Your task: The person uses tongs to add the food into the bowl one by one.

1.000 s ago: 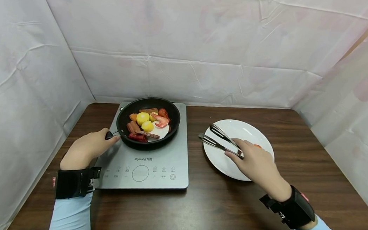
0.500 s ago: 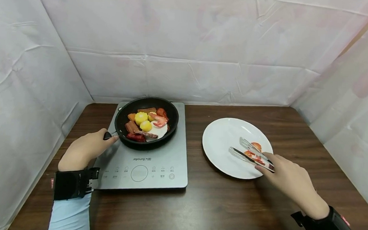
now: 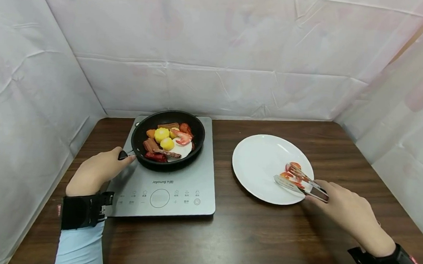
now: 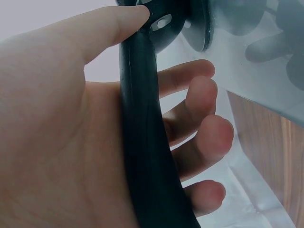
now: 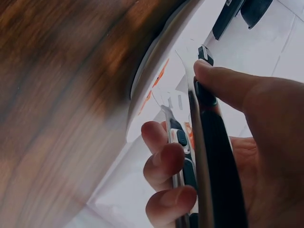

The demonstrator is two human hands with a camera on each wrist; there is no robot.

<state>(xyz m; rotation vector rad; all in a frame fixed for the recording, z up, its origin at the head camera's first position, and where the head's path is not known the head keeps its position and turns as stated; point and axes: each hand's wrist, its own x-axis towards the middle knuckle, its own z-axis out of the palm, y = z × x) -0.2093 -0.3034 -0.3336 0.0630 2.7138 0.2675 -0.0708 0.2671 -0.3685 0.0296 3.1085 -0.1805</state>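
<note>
In the head view my left hand [image 3: 98,169] grips the black handle of a frying pan [image 3: 141,135]; the left wrist view has the handle [image 4: 147,118] across the palm, fingers curled round it. Inside the pan are a fried egg [image 3: 182,149], a shrimp [image 3: 183,138], yellow round pieces [image 3: 161,135], brown strips and red sausage-like pieces [image 3: 156,157]. My right hand [image 3: 352,211] holds metal tongs [image 3: 317,187], arms apart, over the right side of a white plate [image 3: 255,163]. Red-and-white food pieces [image 3: 287,175] lie on the plate between and beside the tong tips.
The pan sits on a flat silver induction cooktop [image 3: 193,183] at the left of the dark wooden table [image 3: 248,239]. White sheeting [image 3: 214,93] rises behind the table and along both sides.
My right hand has carried the tongs from the plate's left part to its right edge, over the red-and-white pieces. My left hand keeps its grip on the handle.
</note>
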